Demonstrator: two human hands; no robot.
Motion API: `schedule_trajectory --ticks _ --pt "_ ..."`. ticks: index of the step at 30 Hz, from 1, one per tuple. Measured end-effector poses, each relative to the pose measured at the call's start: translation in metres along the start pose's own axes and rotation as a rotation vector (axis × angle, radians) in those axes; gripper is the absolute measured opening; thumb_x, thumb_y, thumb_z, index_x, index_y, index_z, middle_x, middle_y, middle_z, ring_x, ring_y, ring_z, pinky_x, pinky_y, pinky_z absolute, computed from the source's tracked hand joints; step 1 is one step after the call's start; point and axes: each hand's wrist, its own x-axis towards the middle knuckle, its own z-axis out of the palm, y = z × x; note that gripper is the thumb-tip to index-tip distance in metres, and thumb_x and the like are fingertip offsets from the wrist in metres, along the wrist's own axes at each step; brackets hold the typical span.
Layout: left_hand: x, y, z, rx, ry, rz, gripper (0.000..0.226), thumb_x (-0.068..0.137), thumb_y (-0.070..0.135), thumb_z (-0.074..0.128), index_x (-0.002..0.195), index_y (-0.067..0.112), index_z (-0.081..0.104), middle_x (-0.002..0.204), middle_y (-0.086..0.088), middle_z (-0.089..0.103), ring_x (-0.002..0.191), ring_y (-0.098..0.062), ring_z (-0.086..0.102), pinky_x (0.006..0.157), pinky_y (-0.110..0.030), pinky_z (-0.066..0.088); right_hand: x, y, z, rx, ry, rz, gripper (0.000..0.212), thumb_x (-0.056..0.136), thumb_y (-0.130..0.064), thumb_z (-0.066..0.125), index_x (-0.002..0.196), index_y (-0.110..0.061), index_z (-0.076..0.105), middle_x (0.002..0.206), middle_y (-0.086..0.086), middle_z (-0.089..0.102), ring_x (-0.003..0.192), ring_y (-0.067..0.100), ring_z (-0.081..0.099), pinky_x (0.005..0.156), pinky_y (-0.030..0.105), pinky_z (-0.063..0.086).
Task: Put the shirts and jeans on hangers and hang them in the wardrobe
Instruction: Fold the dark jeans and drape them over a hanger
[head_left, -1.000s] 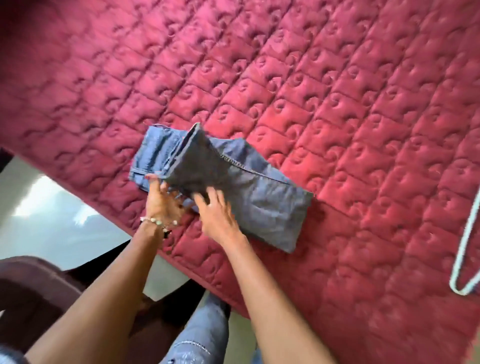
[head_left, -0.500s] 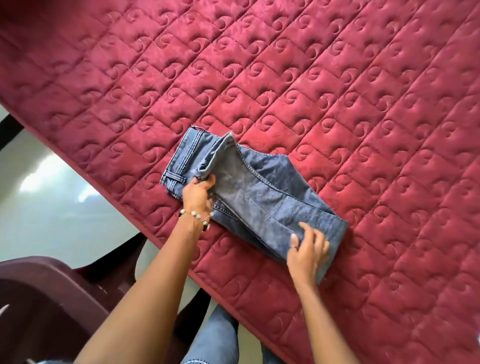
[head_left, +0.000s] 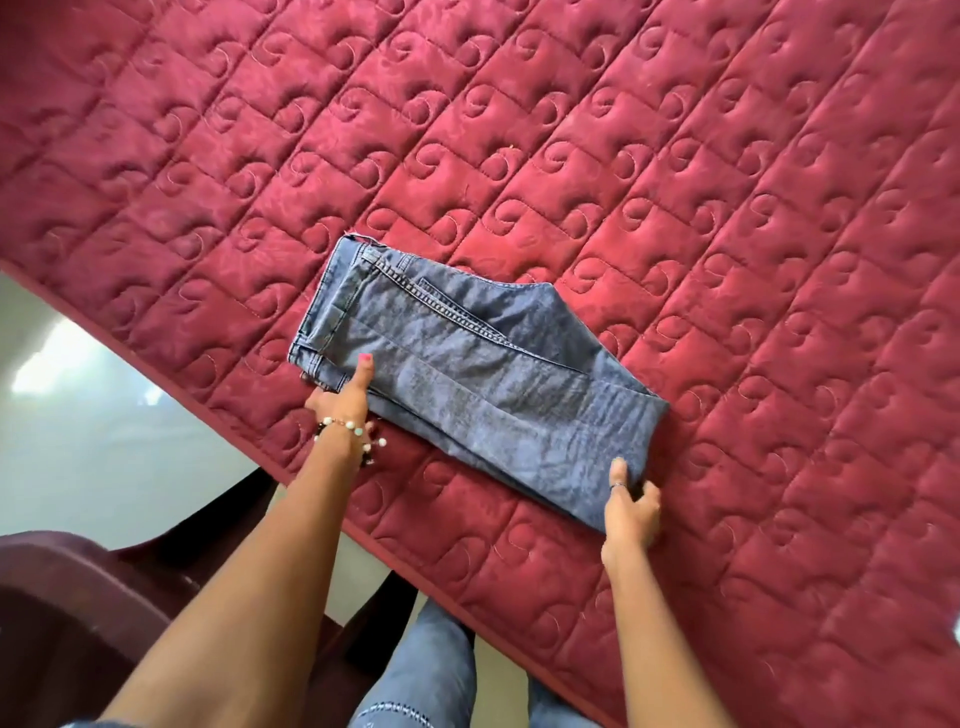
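Observation:
A pair of blue jeans (head_left: 467, 374) lies folded flat on the red quilted bedcover (head_left: 623, 156), close to the bed's near edge, with the waistband at the left and the folded legs at the right. My left hand (head_left: 345, 397) pinches the waistband's near corner, thumb on top and fingers tucked under the denim. My right hand (head_left: 629, 512) grips the near right corner of the fold, thumb lying on top and fingers curled round the edge. No hanger or wardrobe is in view.
The bed's piped edge (head_left: 322, 499) runs diagonally from the left down to the lower right. A dark maroon plastic chair (head_left: 78, 613) stands on the pale floor (head_left: 78, 426) at lower left. My own jeans-clad legs (head_left: 421, 675) are beside the bed.
The raised flap of denim has been laid down flat. My right hand slid from the middle to the right end of the fold. The pale hanger seen earlier at the right is out of view.

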Motion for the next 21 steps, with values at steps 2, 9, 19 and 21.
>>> schedule_trajectory --ticks 2,9,19,21 --pt "0.006 0.004 0.003 -0.054 -0.050 -0.009 0.099 0.043 0.064 0.085 0.120 0.013 0.051 0.114 -0.002 0.060 0.091 -0.025 0.065 0.079 -0.046 0.056 0.008 -0.004 -0.006 0.119 -0.087 0.067 0.066 0.087 -0.046 0.065 0.138 -0.010 0.046 0.135 0.014 0.054 0.119 0.030 0.054 0.103 0.041 0.042" --pt "-0.036 0.013 0.023 -0.299 -0.380 -0.060 0.070 0.054 0.026 0.080 0.120 0.012 0.064 0.123 -0.006 0.064 0.109 -0.025 0.064 0.094 -0.045 0.051 0.031 -0.026 -0.033 0.509 -0.360 0.080 0.025 0.087 -0.005 0.066 0.111 -0.008 0.057 0.111 0.008 0.065 0.094 0.026 0.063 0.086 0.041 0.052" --pt "-0.184 -0.055 0.102 -0.379 -0.710 0.004 0.021 0.078 0.016 0.062 0.099 0.015 0.061 0.111 -0.008 0.065 0.112 -0.031 0.059 0.096 -0.055 0.046 0.076 0.027 -0.208 0.768 -0.253 -0.211 0.020 0.095 -0.002 0.051 0.094 -0.021 0.055 0.088 -0.005 0.063 0.075 0.005 0.063 0.070 0.024 0.054" --pt "-0.218 -0.084 0.127 -0.344 -0.776 0.007 0.013 0.083 0.018 0.060 0.093 0.015 0.068 0.105 -0.006 0.070 0.106 -0.029 0.063 0.093 -0.054 0.049 0.096 0.050 -0.253 0.798 -0.170 -0.225 0.019 0.093 -0.002 0.054 0.096 -0.021 0.055 0.088 -0.005 0.065 0.078 0.008 0.063 0.073 0.027 0.055"
